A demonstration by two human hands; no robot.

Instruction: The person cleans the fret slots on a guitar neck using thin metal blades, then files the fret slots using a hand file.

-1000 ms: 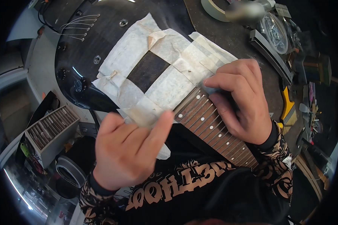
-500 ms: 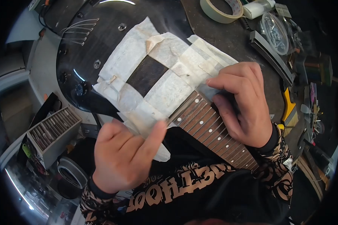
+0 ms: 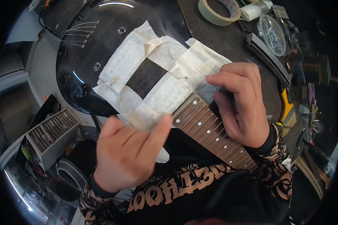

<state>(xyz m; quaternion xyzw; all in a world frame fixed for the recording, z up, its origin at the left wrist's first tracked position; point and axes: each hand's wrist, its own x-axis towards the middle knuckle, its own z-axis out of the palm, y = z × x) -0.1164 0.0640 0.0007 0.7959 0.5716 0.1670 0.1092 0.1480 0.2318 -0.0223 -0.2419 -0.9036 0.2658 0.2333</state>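
A black electric guitar body [image 3: 101, 45] lies in front of me, with overlapping whitish masking tape [image 3: 121, 58] around a dark uncovered rectangle [image 3: 146, 78]. Its brown fretboard [image 3: 210, 129], dotted with white inlays, runs down to the right. My left hand [image 3: 125, 157] is slightly blurred. Its index finger stretches to the tape beside the fretboard's end, while the other fingers bend. On the far side of the neck, my right hand [image 3: 248, 107] rests with index finger on the tape and thumb near the fretboard edge, a gap between them. Its other fingers are largely hidden.
Several loose string ends [image 3: 88, 35] stick up from the body. A tape roll [image 3: 219, 15], a white bottle [image 3: 256, 10], a clear tub of small metal parts [image 3: 273, 35] and a yellow-handled brush [image 3: 286, 107] lie right. A slotted box [image 3: 54, 131] stands left.
My left index finger has shifted slightly right and up along the tape by the fretboard. My right hand stays nearly in place. The view has moved a little.
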